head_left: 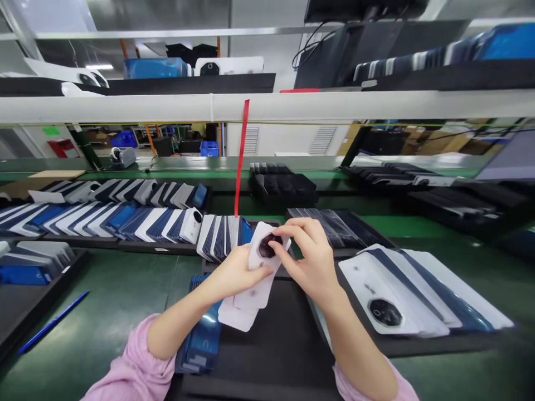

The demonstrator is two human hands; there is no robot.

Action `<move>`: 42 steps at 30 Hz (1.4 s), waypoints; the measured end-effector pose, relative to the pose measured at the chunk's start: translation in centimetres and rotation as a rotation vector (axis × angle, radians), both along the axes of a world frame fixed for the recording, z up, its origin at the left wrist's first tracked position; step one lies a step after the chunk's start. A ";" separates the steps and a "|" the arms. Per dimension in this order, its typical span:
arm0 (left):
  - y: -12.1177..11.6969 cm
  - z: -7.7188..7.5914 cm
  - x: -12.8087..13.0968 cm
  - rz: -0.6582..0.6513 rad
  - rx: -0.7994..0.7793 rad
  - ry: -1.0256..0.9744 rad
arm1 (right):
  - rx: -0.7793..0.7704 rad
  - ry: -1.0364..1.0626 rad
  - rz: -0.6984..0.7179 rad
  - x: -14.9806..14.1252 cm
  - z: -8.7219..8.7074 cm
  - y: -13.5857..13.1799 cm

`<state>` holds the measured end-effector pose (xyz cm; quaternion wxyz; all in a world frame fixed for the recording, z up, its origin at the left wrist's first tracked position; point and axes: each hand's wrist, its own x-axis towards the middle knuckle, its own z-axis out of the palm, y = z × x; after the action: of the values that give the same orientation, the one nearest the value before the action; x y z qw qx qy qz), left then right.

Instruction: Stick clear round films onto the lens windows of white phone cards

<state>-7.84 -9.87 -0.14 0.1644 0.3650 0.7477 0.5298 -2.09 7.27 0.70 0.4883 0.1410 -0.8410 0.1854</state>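
Closest in, a matte black tray (pixel 271 356) is seen, a glossy blue stack (pixel 203 348) beside it partly covered by the left forearm. Above the tray, thin, round-cornered white panels (pixel 253 298) are grasped by the left hand (pixel 238 267); at their dark patch (pixel 266 247) the right hand (pixel 311 253) is curled, whether pinching cannot be told. At right, smooth fanned panels (pixel 418 292) are stacked; beyond, slanted panels (pixel 146 225) are packed in shallow trays (pixel 142 247), a red strip (pixel 241 161) being hung between

Bright, fairly even light fills the room. Glare glints on the blue stack (pixel 203 342); the outer edges look stretched and soft.
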 end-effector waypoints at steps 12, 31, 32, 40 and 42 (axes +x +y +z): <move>-0.2 -0.3 0.2 0.025 -0.030 0.366 | 0.018 -0.159 0.060 1.8 1.6 0.1; -1.5 0.3 1.5 0.002 0.279 -0.507 | -0.430 0.143 0.385 1.8 0.8 1.3; -1.6 0.3 1.5 -0.027 0.303 -0.559 | -0.661 0.131 0.448 1.6 0.9 1.7; -1.7 0.4 1.6 -0.065 0.343 -0.612 | -1.767 -0.112 0.492 -0.9 2.1 3.3; -1.7 0.5 1.6 -0.065 0.344 -0.596 | -1.853 -0.137 0.489 -1.1 2.1 3.4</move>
<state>-6.22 -11.54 0.31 0.3284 0.2403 0.5545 0.7259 -3.18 10.63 2.85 0.3034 -0.1404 -0.3344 0.8811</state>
